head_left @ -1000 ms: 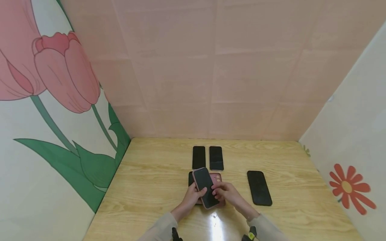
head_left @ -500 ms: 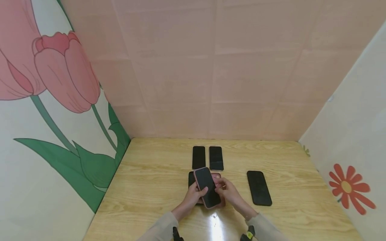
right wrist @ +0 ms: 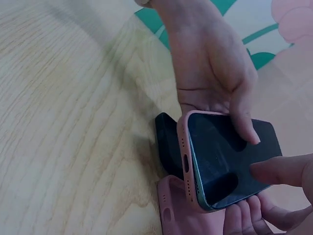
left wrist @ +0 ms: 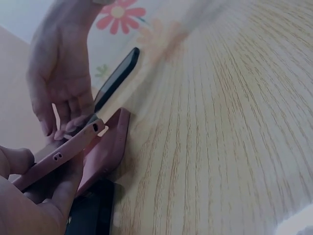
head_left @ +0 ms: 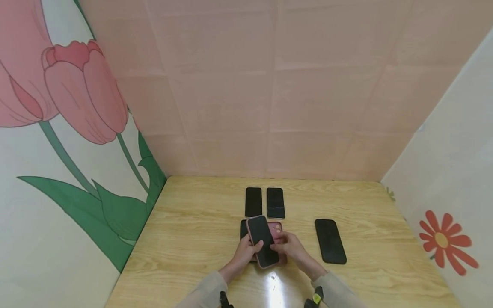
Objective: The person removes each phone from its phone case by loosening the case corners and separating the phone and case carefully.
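My left hand (head_left: pixel 242 254) holds a smartphone (head_left: pixel 259 229) with a pink phone case around it, thumb across the dark screen. My right hand (head_left: pixel 291 247) pinches the phone's right side, its thumb (right wrist: pixel 279 170) on the screen and its other fingers curled below the edge. In the right wrist view a teal phone edge shows inside the case rim, so part of the phone stands slightly proud. Under the held phone lies a second pink case (right wrist: pixel 188 218), its inside facing up. A black phone (head_left: pixel 243 226) lies partly hidden beneath them at the left.
Two dark phones (head_left: pixel 253 202) lie side by side farther back on the wooden table (head_left: pixel 200 222). Another black phone (head_left: pixel 331 241) lies to the right of my right hand. Printed fabric walls (head_left: pixel 231 107) enclose the table's back and sides.
The held phone shifts slightly right and then back left, staying in my left hand. My right fingers move along its right edge, away briefly and then onto it again.
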### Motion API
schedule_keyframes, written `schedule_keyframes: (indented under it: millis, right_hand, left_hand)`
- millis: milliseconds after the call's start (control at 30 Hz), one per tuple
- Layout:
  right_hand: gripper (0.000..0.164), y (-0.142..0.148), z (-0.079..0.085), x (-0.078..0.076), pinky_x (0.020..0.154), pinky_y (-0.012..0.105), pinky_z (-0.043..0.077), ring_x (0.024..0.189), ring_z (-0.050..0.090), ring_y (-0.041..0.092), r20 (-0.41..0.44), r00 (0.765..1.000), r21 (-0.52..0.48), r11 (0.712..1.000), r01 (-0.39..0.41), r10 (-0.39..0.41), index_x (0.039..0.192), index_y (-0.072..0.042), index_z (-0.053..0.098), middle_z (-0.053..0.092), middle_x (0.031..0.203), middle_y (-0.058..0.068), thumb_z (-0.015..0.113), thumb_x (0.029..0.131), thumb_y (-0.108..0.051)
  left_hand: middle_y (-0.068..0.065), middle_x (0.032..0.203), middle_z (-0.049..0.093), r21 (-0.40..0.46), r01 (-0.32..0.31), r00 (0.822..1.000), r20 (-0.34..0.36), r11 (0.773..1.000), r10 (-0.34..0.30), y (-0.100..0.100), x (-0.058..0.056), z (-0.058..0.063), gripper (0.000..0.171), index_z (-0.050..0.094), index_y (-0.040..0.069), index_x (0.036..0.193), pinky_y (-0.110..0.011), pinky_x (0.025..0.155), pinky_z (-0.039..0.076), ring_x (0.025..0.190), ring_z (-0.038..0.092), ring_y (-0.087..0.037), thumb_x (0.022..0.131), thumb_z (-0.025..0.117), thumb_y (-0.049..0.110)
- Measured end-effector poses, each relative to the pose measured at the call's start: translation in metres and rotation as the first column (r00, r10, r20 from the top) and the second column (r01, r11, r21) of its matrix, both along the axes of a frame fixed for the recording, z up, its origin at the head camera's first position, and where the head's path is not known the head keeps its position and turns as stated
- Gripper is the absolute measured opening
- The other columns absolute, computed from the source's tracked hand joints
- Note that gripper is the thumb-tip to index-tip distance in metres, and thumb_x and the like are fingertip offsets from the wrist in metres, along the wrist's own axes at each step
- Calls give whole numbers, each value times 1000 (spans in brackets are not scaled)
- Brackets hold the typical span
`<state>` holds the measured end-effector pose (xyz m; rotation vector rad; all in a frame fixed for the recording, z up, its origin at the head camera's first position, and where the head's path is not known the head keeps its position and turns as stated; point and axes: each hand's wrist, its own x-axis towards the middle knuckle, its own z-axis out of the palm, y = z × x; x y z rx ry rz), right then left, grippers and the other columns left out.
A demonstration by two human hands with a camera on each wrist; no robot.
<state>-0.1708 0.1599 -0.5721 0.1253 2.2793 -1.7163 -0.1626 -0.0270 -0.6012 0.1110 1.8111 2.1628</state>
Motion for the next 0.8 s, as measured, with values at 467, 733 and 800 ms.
schedule_keyframes:
  millis: [467, 733, 800]
  right_hand:
    - [33, 7, -5, -4, 73, 29, 48, 82, 57, 20, 49, 997, -53, 997, -62, 64, 109, 10, 60, 62, 93, 12, 75, 82, 0]
    - [34, 12, -3, -2, 73, 29, 52, 81, 59, 19, 59, 993, -69, 992, -101, 105, 109, 13, 59, 64, 92, 12, 74, 82, 0]
    - [33, 13, 0, -3, 75, 32, 53, 82, 60, 20, 71, 989, -87, 989, -124, 130, 111, 14, 58, 64, 94, 13, 72, 84, 1]
  left_hand:
    - [-27, 116, 65, 32, -17, 1000, 18, 999, 16, -3, 3, -11, 38, 47, -8, 133, -50, 77, 58, 100, 67, -41, 98, 57, 3]
    - [-25, 119, 64, 66, 4, 998, 54, 998, -8, -3, 4, -10, 39, 46, -6, 135, -49, 79, 58, 102, 66, -39, 99, 57, 5]
    - [-23, 119, 64, 70, 10, 997, 70, 997, -15, -3, 4, -8, 39, 47, -5, 135, -49, 80, 58, 102, 67, -37, 99, 57, 6]
